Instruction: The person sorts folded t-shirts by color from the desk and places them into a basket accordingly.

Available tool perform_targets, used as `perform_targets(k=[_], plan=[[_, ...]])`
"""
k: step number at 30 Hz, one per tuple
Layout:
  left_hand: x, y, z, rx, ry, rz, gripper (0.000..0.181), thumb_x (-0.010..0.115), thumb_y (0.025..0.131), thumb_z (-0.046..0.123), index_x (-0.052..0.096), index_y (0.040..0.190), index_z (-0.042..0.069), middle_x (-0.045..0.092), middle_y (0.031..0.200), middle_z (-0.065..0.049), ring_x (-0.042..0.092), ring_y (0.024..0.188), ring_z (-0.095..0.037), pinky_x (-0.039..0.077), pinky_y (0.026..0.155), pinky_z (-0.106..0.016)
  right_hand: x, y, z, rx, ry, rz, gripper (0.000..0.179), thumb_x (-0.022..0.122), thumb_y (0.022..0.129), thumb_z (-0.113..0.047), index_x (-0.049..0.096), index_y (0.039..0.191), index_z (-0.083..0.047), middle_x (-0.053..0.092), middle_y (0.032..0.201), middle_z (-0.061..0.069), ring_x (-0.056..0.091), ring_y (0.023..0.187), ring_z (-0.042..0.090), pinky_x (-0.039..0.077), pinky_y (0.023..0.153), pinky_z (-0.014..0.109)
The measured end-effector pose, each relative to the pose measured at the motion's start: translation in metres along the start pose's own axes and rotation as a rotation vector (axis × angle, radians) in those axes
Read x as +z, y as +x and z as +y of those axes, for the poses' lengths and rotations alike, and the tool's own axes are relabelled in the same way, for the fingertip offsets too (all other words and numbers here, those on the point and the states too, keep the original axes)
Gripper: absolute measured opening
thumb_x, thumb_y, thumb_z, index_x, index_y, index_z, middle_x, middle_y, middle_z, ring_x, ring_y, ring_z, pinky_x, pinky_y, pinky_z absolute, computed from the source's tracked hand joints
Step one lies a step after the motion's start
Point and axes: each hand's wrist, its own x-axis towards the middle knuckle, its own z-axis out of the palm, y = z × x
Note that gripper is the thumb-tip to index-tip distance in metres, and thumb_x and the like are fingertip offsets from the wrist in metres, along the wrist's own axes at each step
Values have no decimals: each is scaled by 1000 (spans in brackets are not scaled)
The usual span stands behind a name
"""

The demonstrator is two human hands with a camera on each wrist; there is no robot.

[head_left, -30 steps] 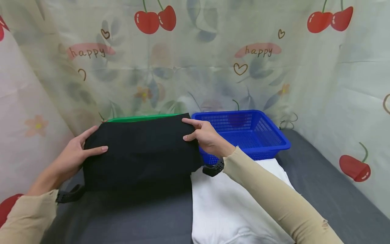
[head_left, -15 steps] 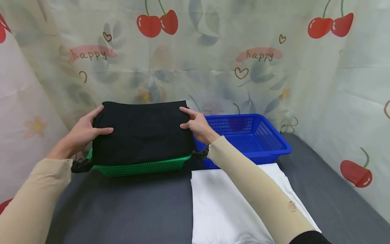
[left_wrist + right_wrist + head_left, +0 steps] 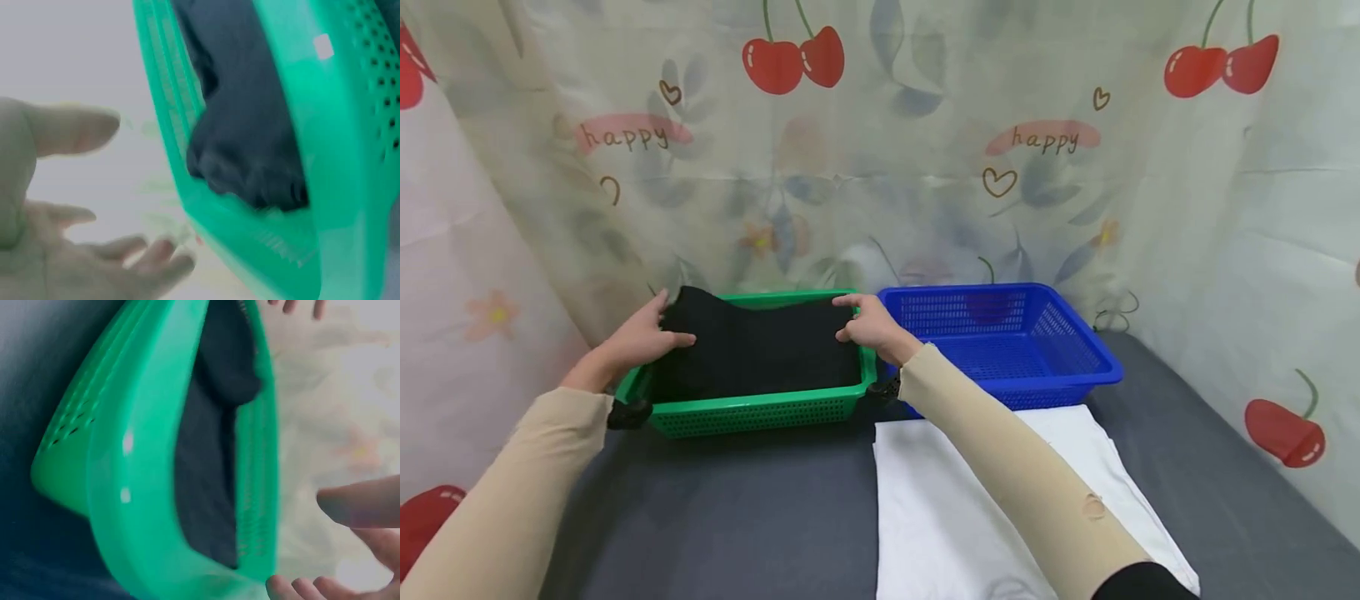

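Note:
A folded black cloth (image 3: 760,350) lies inside the green plastic basket (image 3: 760,403), its left corner standing higher than the rest. Over the basket's left end is my left hand (image 3: 634,342), thumb and fingers spread. The left wrist view shows this hand (image 3: 119,275) apart from the cloth (image 3: 250,125), holding nothing. My right hand (image 3: 874,325) hovers by the basket's right end, index finger extended. In the right wrist view its thumb and fingers (image 3: 369,503) are clear of the cloth (image 3: 206,481) and hold nothing.
A blue perforated basket (image 3: 1067,377) stands to the right of the green one. In front of it a folded white cloth (image 3: 940,500) lies on the grey tabletop (image 3: 722,508), partly under my right forearm. A printed curtain (image 3: 910,208) hangs behind and at both sides.
Both hands carried the black cloth forward and up over the green basket, then lowered it inside. The hands have let go of it, and its left corner sags.

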Motion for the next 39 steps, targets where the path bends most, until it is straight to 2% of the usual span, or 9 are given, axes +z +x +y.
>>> perform_targets(k=[4,9,11,14,18,23,30,35,39], plan=[[17,-10,17,27,65,99,82,52,100,16,-6,153,-6,-1,156,-33,5,139,-54,19,103,-69,-14,-18,-11,-42,-52,20,40,62,92,2,62,129,-13,36,151,6,38,134,27,44,93,41],[62,-44,55,218,-32,311,58,50,101,11,25,152,-2,30,149,-29,36,130,-47,36,97,-60,-44,-63,-17,-115,11,-15,29,61,96,-5,65,124,-9,54,135,7,57,116,27,46,96,46],[84,-59,70,275,-124,292,52,51,102,12,33,150,3,39,146,-22,45,125,-40,42,95,-54,-59,-85,-16,-121,15,-29,27,60,97,-7,65,124,-7,58,129,8,61,108,28,48,94,46],[118,-82,90,297,-285,162,46,54,102,13,41,146,9,47,141,-14,52,121,-32,46,92,-49,-82,-121,-10,-110,-5,-42,25,62,97,-10,65,122,-5,61,125,11,63,105,29,50,91,42],[164,-106,110,224,-457,-31,49,59,100,12,43,146,13,48,141,-13,53,121,-30,48,92,-48,-115,-168,4,-82,-25,-76,25,65,97,-14,66,119,-4,62,121,15,63,106,29,51,89,42],[213,-117,127,34,-535,-122,67,66,95,19,33,154,18,33,152,-19,42,131,-38,43,96,-55,-156,-213,34,-28,-31,-82,28,66,96,-17,66,119,-2,62,121,19,60,110,34,49,90,50],[265,-111,134,-11,-487,-100,68,70,90,20,40,151,10,35,152,-19,36,132,-46,38,99,-60,-196,-246,80,121,-120,17,40,65,97,-18,58,127,7,58,126,24,61,107,34,51,88,43],[279,-105,137,-77,-521,-26,55,70,89,17,53,141,10,51,134,-17,49,116,-34,44,90,-51,-207,-259,106,217,-242,91,43,65,97,-20,56,132,3,57,129,21,61,103,27,51,85,42],[283,-105,139,-72,-574,40,47,68,90,12,58,135,10,56,119,-12,51,100,-26,46,80,-40,-210,-269,123,281,-276,115,49,68,95,-23,55,135,1,56,131,21,59,106,27,49,87,47]])
